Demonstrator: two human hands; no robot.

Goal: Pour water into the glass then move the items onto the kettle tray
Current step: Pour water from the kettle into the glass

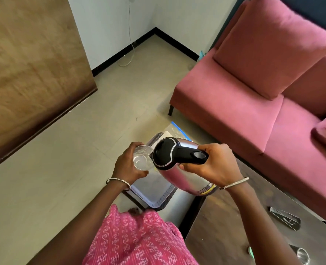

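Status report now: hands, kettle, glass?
Left hand holds glass. Right hand tilts kettle, spout at glass. Tray below, nothing blocking.

Single head-worn wide view, steeply downward, close over hands, floor beyond

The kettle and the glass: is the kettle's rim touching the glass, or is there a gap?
Cannot tell. In the head view the kettle overlaps the edge of the glass, so the meeting point is hidden; neither contact nor a gap shows plainly.
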